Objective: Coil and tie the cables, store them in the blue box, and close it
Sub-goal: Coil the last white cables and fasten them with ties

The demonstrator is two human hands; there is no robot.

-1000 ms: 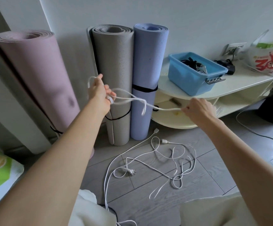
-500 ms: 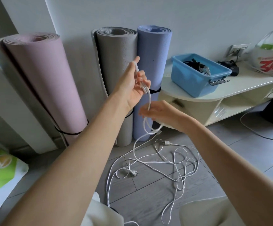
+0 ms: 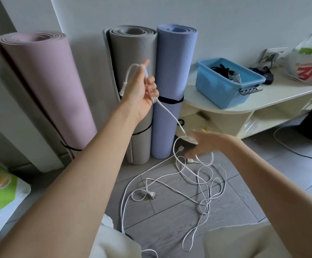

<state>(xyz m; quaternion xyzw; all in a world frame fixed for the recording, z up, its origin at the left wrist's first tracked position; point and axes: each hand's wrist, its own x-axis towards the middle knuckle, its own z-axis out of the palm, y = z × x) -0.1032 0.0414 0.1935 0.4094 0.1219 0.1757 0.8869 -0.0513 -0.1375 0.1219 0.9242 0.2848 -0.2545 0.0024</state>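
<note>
Head view shows our left hand (image 3: pixel 140 94) raised, fingers curled round a small loop of thin white cable (image 3: pixel 170 112), so the started coil stays off the floor. Our right hand (image 3: pixel 205 144) reaches low along the strand (too blurred to tell its fingers), likely to draw up slack from the tangle on the grey floor tiles. The open blue plastic box (image 3: pixel 224 90) waits on the cream surface (image 3: pixel 274 97).

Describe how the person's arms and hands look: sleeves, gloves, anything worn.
Both forearms are bare up to the frame edge, with no sleeves showing. The left hand has no glove and no watch or wristband. The right hand is blurred; it also looks ungloved with a bare wrist. Rings cannot be made out.
</note>
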